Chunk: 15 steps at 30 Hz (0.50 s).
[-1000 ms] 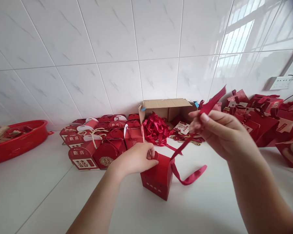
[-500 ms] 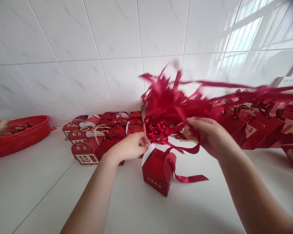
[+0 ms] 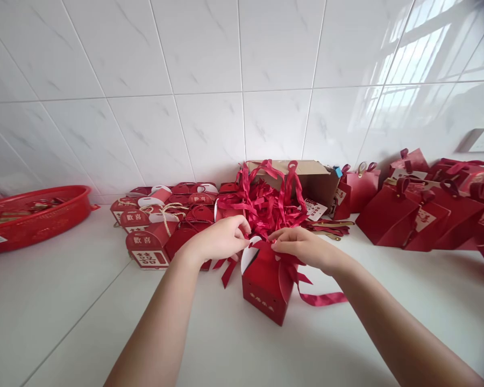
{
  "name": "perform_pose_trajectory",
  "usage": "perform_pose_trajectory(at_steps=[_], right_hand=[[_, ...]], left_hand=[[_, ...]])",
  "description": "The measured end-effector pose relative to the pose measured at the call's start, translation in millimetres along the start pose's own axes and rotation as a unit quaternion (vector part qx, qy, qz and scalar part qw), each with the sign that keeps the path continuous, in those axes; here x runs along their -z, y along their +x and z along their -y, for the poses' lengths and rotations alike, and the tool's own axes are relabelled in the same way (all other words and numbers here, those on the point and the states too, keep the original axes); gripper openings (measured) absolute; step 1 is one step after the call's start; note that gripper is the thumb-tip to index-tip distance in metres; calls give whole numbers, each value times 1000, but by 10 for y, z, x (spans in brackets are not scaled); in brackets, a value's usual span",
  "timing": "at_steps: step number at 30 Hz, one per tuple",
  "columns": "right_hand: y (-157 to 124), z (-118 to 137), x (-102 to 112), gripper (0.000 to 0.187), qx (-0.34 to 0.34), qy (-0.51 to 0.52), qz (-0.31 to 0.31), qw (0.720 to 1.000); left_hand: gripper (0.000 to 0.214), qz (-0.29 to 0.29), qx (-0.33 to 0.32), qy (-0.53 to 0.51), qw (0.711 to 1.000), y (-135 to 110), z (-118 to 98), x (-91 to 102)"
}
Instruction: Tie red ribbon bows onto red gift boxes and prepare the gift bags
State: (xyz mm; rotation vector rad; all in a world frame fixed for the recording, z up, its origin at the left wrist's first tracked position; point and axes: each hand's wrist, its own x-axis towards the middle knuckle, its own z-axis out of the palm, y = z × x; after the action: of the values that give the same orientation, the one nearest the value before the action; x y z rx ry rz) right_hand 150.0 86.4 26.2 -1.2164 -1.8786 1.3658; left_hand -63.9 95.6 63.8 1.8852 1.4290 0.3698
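Note:
A small red gift box with gold lettering stands upright on the white counter, its top flaps partly raised. My left hand is at its left top corner, thumb and fingers closed on the white-lined flap. Across the top my right hand pinches the red ribbon at the box's opening; the fingertips partly hide it. One ribbon tail trails from the box's right side onto the counter. Right behind the box lies a tangled heap of red ribbons.
Several finished-looking red boxes with cord ties stand in rows at the left. Pointed red gift bags cluster at the right. An opened cardboard carton rests against the tiled wall. At far left is a red plastic basin.
The blurred ribbon bundle, raised in my right hand before, now lies behind the box. My right hand has come down and left to the box top. Another person's hand at far left is gone.

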Motion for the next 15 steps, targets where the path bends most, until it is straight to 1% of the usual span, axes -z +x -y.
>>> perform_pose_trajectory(at_steps=[4, 10, 15], right_hand=[[33, -16, -82, 27, -9, -1, -20, 1000], [42, 22, -202, 37, 14, -19, -5, 1000], [30, 54, -220, 31, 10, -29, -3, 1000]], left_hand=[[22, 3, -3, -4, 1000, -2, 7, -8], [25, 20, -1, -11, 1000, -3, -11, -24], [24, 19, 1, -9, 1000, -1, -36, -34]])
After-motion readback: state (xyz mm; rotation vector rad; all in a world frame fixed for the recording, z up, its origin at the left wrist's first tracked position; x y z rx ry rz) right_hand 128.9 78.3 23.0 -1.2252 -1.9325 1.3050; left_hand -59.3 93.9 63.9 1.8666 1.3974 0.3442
